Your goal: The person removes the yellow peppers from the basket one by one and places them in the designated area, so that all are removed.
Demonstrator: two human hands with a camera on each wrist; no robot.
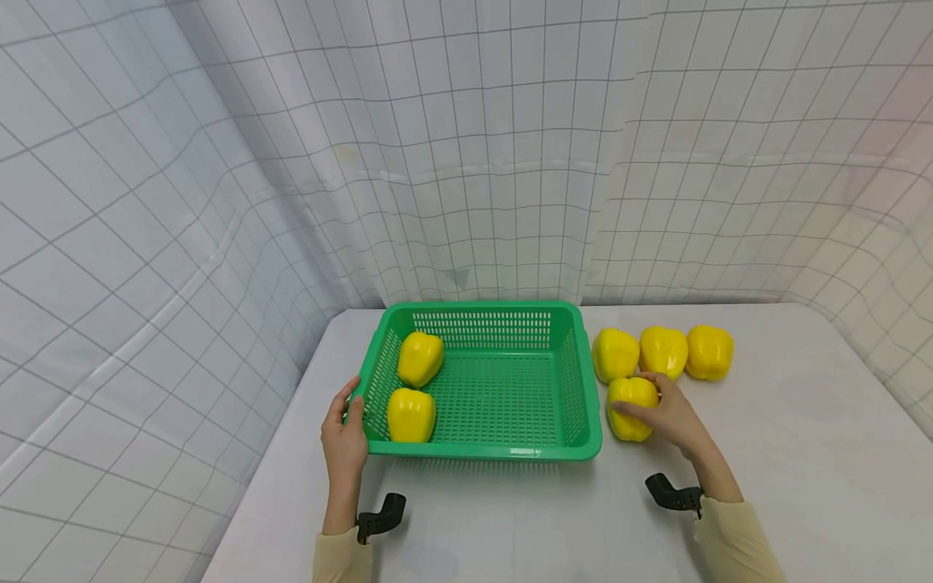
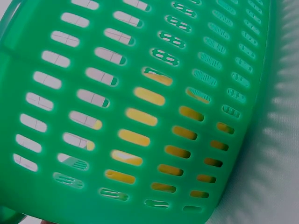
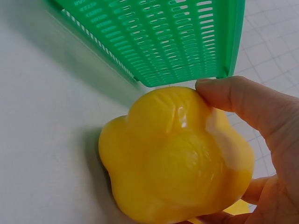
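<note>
Head view: left hand [image 1: 344,441] is gripping the near-left end of the green basket [image 1: 481,452], thumb lying over the rim, fingers running along the outside, small gap showing between them. Right hand [image 1: 674,413] is holding a yellow pepper [image 1: 628,427], thumb across the near side, fingers on the far side, spread only about as wide as the pepper. That pepper is sitting just right of the basket; can't tell if it's touching the table [image 1: 547,518] or slightly raised. Three more peppers [image 1: 663,352] are standing in a row behind it, and two peppers inside the basket [image 1: 420,359] are resting along its left side.

Left wrist view: slotted basket wall is filling most of the frame, yellow showing through the slots. Only a sliver of skin is showing at the bottom edge, so finger spread can't be read here.

Right wrist view: thumb is pressing the held pepper's upper edge, other fingers are supporting it from below right, partly hidden. Basket is standing just beyond, above it in frame.
</note>
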